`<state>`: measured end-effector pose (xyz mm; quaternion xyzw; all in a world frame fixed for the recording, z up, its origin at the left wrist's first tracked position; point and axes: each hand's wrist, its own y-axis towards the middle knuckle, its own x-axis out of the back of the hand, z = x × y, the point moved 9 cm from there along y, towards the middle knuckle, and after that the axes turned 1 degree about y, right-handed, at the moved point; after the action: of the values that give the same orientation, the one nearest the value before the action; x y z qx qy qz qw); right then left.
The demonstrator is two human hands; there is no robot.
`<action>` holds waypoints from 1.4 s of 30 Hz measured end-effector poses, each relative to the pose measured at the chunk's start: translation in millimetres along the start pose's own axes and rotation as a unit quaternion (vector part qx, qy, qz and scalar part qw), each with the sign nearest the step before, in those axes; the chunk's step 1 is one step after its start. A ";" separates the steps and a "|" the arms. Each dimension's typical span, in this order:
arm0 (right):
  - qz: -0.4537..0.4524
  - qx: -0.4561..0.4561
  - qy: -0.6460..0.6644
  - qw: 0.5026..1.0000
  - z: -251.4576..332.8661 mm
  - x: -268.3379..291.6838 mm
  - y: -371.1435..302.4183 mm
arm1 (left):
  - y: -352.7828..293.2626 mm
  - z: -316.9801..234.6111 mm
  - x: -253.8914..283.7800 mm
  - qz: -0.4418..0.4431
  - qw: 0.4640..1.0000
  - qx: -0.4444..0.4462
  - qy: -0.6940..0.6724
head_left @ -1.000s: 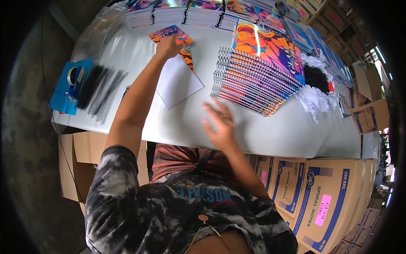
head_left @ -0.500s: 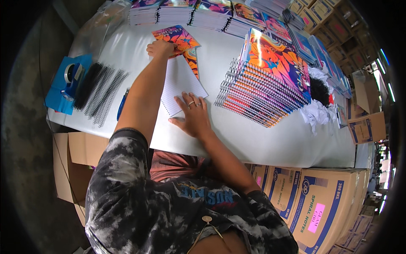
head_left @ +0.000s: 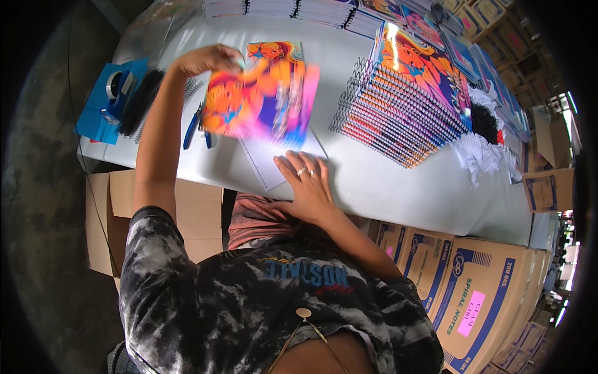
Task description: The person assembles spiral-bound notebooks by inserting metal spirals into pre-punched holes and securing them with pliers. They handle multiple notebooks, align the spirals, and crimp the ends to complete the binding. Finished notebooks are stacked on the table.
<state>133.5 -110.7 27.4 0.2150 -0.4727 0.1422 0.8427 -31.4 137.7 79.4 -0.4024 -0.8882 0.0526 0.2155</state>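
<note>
My left hand (head_left: 205, 59) grips the top edge of a colourful notebook cover (head_left: 261, 103) and holds it, blurred, in the air over the white table (head_left: 405, 193). Under it lies a stack of lined white pages (head_left: 274, 159). My right hand (head_left: 308, 187) rests flat on the near corner of those pages, fingers spread, a ring on one finger. Another colourful cover (head_left: 274, 50) lies flat on the table just beyond the lifted one.
A slanted stack of spiral-bound notebooks (head_left: 405, 100) stands to the right. Blue pliers (head_left: 194, 124), black spiral coils (head_left: 140, 103) and a blue tape dispenser (head_left: 115, 93) lie at the left. More stacks line the far edge (head_left: 299, 9). Cardboard boxes (head_left: 479, 293) stand below the table.
My left hand has lifted a colourful cover off the table and swung it toward me. My right hand came down from the air onto the white pages.
</note>
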 end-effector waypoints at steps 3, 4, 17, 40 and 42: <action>-0.023 -0.008 -0.009 1.000 4.9 -6.9 -27.7 | 23.4 10.9 -70.1 0.118 0.962 0.008 0.245; -0.037 -0.005 0.001 0.999 5.8 -11.0 -37.0 | 29.4 13.0 -88.3 0.104 0.940 -0.001 0.325; -0.265 -0.077 0.206 0.939 -31.2 40.1 -32.2 | -47.7 -34.8 -93.9 -0.136 0.976 -0.168 0.005; -0.185 -0.045 0.490 0.851 -103.3 85.8 17.7 | -67.1 10.0 -137.6 -0.230 0.931 -0.086 0.271; -0.183 -0.034 0.456 0.870 -102.0 80.2 17.9 | -96.0 47.1 -45.3 -0.410 0.842 0.043 0.347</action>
<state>241.7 -41.6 53.3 0.1800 0.0076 0.0519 0.9823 -91.5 43.6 47.1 0.0162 -0.8359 -0.1456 0.5290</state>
